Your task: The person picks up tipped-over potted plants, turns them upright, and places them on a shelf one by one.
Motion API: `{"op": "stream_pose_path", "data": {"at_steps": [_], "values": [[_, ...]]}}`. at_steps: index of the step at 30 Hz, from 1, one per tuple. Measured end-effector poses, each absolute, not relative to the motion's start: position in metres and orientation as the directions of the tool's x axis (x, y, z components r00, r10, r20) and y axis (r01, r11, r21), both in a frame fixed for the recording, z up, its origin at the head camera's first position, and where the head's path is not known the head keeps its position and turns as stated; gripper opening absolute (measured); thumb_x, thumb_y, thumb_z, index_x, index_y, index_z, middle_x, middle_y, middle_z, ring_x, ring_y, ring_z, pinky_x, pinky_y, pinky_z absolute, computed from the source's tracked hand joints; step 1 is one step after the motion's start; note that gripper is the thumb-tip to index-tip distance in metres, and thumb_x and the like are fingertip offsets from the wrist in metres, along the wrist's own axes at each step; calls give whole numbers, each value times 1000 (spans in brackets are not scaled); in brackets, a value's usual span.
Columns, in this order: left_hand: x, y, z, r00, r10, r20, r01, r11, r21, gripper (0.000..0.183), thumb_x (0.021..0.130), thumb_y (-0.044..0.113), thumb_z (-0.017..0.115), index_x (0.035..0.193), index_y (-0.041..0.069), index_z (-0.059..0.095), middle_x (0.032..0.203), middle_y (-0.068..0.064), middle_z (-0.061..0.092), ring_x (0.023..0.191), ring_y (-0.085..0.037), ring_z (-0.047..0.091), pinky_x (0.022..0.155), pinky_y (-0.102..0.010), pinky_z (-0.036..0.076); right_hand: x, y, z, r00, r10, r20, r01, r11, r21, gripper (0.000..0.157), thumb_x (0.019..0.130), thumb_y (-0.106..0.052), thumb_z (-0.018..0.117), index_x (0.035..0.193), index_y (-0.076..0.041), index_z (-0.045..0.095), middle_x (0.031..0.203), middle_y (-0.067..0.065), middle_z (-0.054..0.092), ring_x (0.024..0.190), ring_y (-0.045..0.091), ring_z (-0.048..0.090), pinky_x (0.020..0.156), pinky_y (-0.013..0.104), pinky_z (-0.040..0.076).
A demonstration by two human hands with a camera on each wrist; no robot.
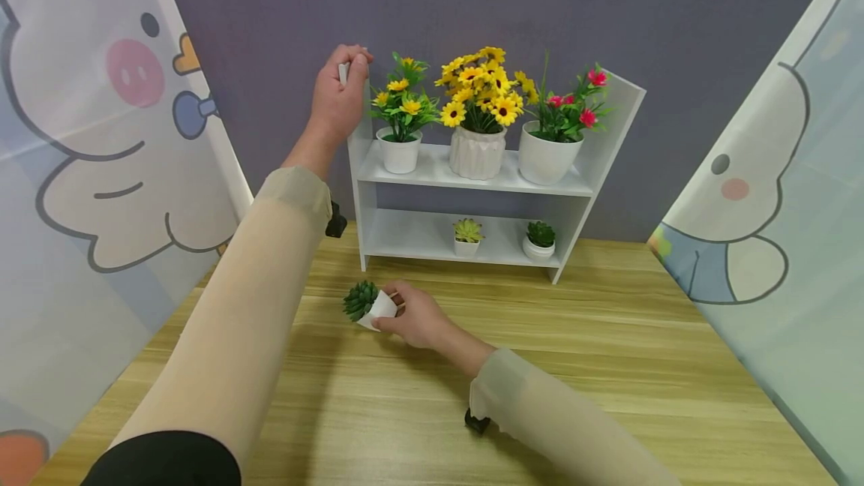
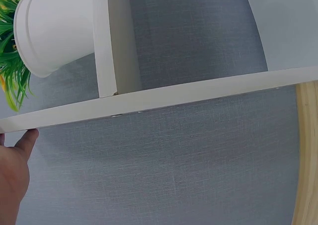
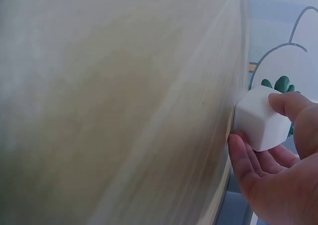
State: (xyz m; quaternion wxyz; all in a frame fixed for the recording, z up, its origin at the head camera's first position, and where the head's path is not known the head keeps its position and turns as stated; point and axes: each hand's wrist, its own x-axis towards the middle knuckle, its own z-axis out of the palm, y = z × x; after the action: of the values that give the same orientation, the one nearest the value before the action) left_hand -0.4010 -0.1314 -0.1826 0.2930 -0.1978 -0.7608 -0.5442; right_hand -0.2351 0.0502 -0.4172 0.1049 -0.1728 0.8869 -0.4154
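My left hand [image 1: 342,92] grips the top of the left side panel of a white two-tier shelf [image 1: 472,184]. In the left wrist view, its fingertips [image 2: 31,135] lie against the panel's edge. In front of the shelf, my right hand [image 1: 420,315] pinches the white pot of a small succulent [image 1: 379,311] between thumb and fingers. That pot is tipped over, its dark green leaves pointing left, low over the wooden table [image 1: 378,411]. The right wrist view shows the thumb on one side of the angular pot [image 3: 258,118] and the fingers beneath it.
On the upper shelf stand a yellow-flowered plant [image 1: 401,148], a sunflower pot [image 1: 478,152] and a red-flowered plant [image 1: 550,152]. Below are a light green succulent [image 1: 467,237] and a dark green succulent [image 1: 540,240]. Cartoon-printed panels [image 1: 121,193] flank the table, with a grey wall [image 1: 270,21] behind.
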Motion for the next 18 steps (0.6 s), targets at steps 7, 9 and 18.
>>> {"op": "stream_pose_path", "data": {"at_steps": [7, 9, 18], "values": [[-402, -132, -183, -747, -15, 664, 623, 331, 709, 33, 118, 35, 45, 122, 6, 62, 155, -5, 58, 141, -20, 56, 118, -30, 44, -236, 54, -419, -912, -406, -53, -212, 579, -788, 57, 100, -26, 82, 146, -8, 56, 133, 14, 70, 111, 23, 70, 91, 41, 61], [-402, -132, -183, -744, -16, 668, 627, 328, 707, 32, 117, 34, 46, 121, 6, 62, 154, -5, 59, 140, -21, 57, 117, -30, 44, -237, 55, -420, -911, -410, -48, -215, 572, -792, 57, 99, -25, 82, 145, -6, 55, 134, 15, 69, 111, 24, 70, 92, 41, 61], [-403, -133, -183, -743, -14, 669, 627, 333, 704, 34, 118, 35, 45, 121, 6, 62, 152, -5, 60, 135, -21, 58, 115, -29, 45, -239, 58, -422, -903, -428, -49, -208, 534, -820, 54, 101, -20, 81, 144, -3, 52, 141, 19, 66, 112, 23, 69, 96, 42, 61]]}}
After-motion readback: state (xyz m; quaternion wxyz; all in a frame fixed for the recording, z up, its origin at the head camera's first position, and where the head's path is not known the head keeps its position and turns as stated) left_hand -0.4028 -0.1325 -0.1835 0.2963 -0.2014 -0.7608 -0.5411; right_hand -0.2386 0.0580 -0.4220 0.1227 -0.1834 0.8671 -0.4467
